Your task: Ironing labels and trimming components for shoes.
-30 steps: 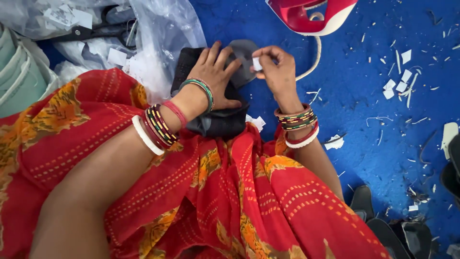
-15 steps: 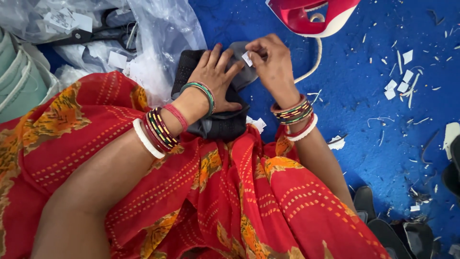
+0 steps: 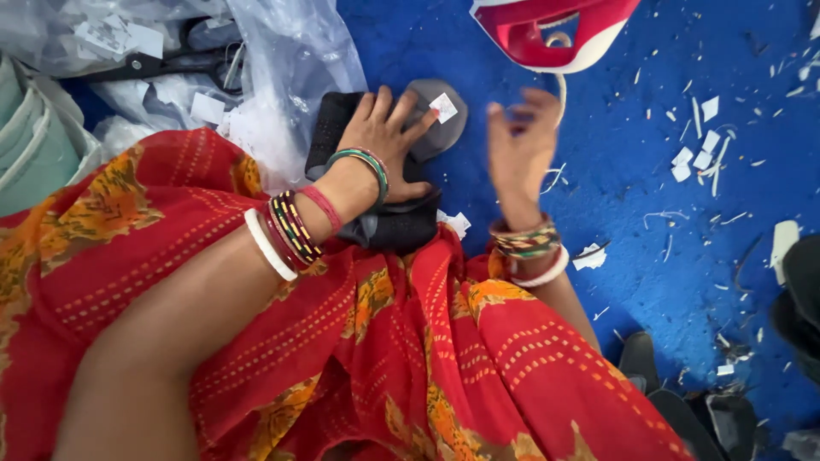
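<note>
1. Head view: left hand (image 3: 384, 141) lies flat, fingers spread, pressing down on a dark grey insole (image 3: 431, 128) that rests on a stack of black pieces (image 3: 384, 218).
2. The insole sits on the blue floor (image 3: 649, 213) just in front of the person's lap, between the two hands; its long axis runs from lower left to upper right, with the rounded end pointing up and to the right, toward the red and white iron (image 3: 555, 30).
3. A small white sticker (image 3: 443, 107) sits on the insole near that rounded end, just beside the left fingertips.
4. Right hand (image 3: 521, 149) hovers above the floor just to the right of the insole, blurred, fingers loosely curled and holding nothing that can be made out; it does not touch the insole.
5. Both wrists carry coloured bangles (image 3: 286, 230), and a red and orange patterned cloth (image 3: 384, 358) covers the lap below.
6. Clear plastic bags (image 3: 282, 77) lie to the left of the insole, touching the black stack.
7. White paper scraps (image 3: 696, 149) are scattered over the floor to the right, well apart from the hands.
</note>
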